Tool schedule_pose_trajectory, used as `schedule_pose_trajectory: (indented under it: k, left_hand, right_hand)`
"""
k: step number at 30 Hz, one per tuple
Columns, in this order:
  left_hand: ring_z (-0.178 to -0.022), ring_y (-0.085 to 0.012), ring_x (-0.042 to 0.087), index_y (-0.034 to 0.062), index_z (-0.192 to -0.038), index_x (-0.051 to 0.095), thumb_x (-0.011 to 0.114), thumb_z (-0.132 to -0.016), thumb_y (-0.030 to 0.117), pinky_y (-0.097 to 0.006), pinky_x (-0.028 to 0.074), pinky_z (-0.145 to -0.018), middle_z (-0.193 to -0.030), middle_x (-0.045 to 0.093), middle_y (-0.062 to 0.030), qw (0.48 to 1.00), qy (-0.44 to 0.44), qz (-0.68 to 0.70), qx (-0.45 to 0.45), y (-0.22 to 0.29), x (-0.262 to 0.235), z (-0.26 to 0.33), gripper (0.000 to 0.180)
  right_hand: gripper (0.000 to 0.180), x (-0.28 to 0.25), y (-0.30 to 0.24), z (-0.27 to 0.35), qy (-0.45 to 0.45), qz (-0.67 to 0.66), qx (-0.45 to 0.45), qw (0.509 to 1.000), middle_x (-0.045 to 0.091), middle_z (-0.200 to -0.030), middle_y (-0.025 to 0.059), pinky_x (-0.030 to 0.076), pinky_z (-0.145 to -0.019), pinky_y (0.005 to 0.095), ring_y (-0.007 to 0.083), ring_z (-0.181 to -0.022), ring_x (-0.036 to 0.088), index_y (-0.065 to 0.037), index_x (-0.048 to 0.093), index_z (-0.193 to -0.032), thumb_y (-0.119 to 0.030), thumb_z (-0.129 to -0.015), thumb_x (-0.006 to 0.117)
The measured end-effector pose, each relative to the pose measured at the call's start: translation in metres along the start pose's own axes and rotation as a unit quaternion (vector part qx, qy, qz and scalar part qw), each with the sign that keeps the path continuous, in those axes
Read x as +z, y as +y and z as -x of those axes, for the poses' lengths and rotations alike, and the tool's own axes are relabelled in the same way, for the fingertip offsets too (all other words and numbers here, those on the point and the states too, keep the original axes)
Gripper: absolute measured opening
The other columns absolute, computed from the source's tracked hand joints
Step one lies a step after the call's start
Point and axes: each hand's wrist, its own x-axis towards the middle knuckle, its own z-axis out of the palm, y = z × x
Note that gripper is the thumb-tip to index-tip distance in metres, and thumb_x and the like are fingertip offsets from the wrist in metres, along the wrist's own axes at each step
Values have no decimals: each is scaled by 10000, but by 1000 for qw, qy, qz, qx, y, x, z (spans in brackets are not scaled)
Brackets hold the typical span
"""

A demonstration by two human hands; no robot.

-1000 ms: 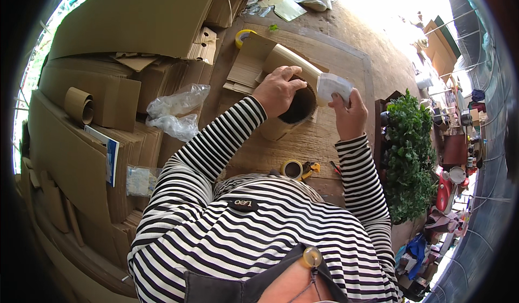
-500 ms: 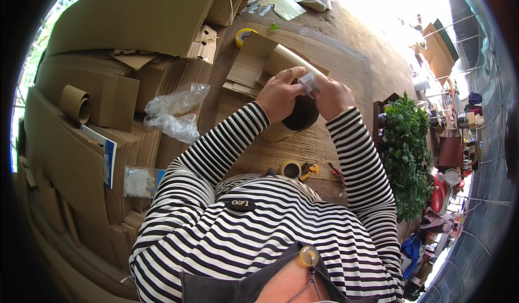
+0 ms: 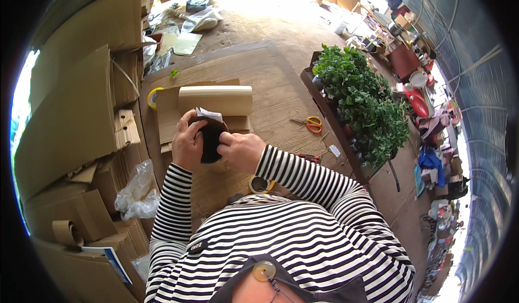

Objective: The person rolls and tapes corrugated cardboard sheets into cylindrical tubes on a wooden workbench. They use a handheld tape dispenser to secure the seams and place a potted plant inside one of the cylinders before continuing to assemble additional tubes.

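One dark-mouthed tube [image 3: 211, 147] sits over the table [image 3: 278, 95], left hand [image 3: 187, 145] clamped on its rim, right hand [image 3: 243, 151] seemingly pinching opposite. White paper [image 3: 210, 114], no longer between both hands, pokes from the far rim, freeing the right hand.

Stacked cardboard [image 3: 65, 130], scissors [image 3: 314, 123] and ribbed sheeting [image 3: 467, 38] suggest a makeshift workshop.

- Worktop [image 3: 259, 71]: wood, dull, with a rough-looking grain
- Big sheets [image 3: 70, 119]: brown cardboard — flat, not shiny
- Bag [image 3: 138, 195]: thin see-through plastic — shiny and crinkly
- Striped shirt [image 3: 281, 227]: soft-looking cloth
- Scissors [image 3: 307, 122]: smooth orange handles, metal blades
- White slip [image 3: 210, 114]: thin, paper or plastic, can't tell which
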Motion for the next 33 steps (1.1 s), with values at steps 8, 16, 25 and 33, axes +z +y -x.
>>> schedule_pose_trajectory:
  k: [8, 16, 25, 33]
  left_hand:
    - [-1335, -250, 528, 49, -1312, 642, 663, -1015, 159, -391, 504, -1043, -1493, 490, -137, 985, 114, 99, -78, 7, 26, 24, 318]
    - [-1154, -210, 628, 23, -1152, 697, 681, -995, 98, -310, 553, -935, -1365, 577, -117, 972, 66, 10, -226, 38, 41, 101, 175]
    - [-1100, -299, 686, 72, -1203, 704, 680, -968, 204, -379, 557, -950, -1186, 702, -131, 903, -209, -38, -374, 154, 160, 156, 270]
    - [-1141, -304, 662, 131, -1328, 642, 576, -998, 276, -390, 549, -965, -1247, 661, -116, 811, -286, -70, -506, 222, 189, 210, 367]
  right_hand:
    - [233, 30, 86, 22, 111, -75, 69, 989, 664, -918, 56, 599, -711, 439, 288, -847, 713, -130, 700, -886, -358, -888, 745]
    - [224, -71, 233, 17, 311, -110, 145, 933, 719, -873, 97, 596, -728, 438, 326, -794, 719, -107, 750, -853, -326, -901, 735]
    - [189, -106, 449, -11, 368, -29, 146, 918, 735, -908, 83, 596, -761, 429, 308, -801, 725, -116, 767, -880, -292, -905, 701]
    - [162, -56, 634, -51, 345, -24, 220, 912, 698, -971, 115, 563, -775, 464, 372, -896, 700, -133, 726, -935, -294, -938, 721]
